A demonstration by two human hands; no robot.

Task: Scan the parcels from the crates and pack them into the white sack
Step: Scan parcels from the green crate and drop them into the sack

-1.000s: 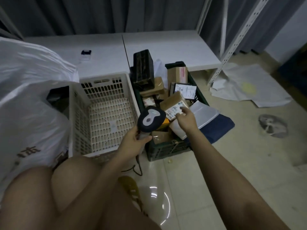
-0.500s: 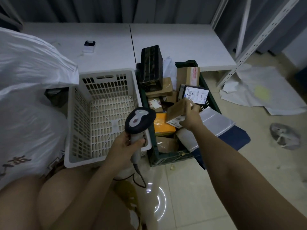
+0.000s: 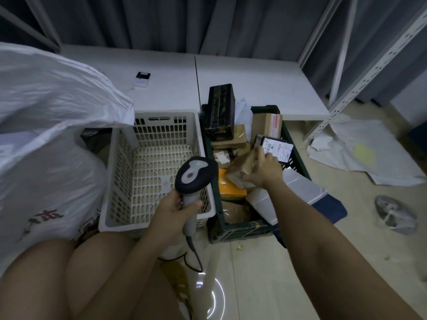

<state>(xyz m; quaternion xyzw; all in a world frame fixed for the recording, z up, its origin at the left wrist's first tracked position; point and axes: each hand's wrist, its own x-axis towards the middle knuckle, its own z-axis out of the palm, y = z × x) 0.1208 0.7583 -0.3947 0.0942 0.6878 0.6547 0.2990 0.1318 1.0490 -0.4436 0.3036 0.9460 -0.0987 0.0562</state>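
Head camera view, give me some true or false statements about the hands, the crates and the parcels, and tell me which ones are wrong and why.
1. The left hand grips the barcode scanner by its handle. True.
2. The right hand holds a small brown parcel above the dark green crate. True.
3. The white crate is full of parcels. False: no parcels show in it, only its perforated floor.
4. The white sack lies to the right of the dark green crate. False: it is at the far left, beside the white crate.
5. An orange parcel lies in the dark green crate. True.
6. The scanner lies on the low white table. False: the left hand holds it.
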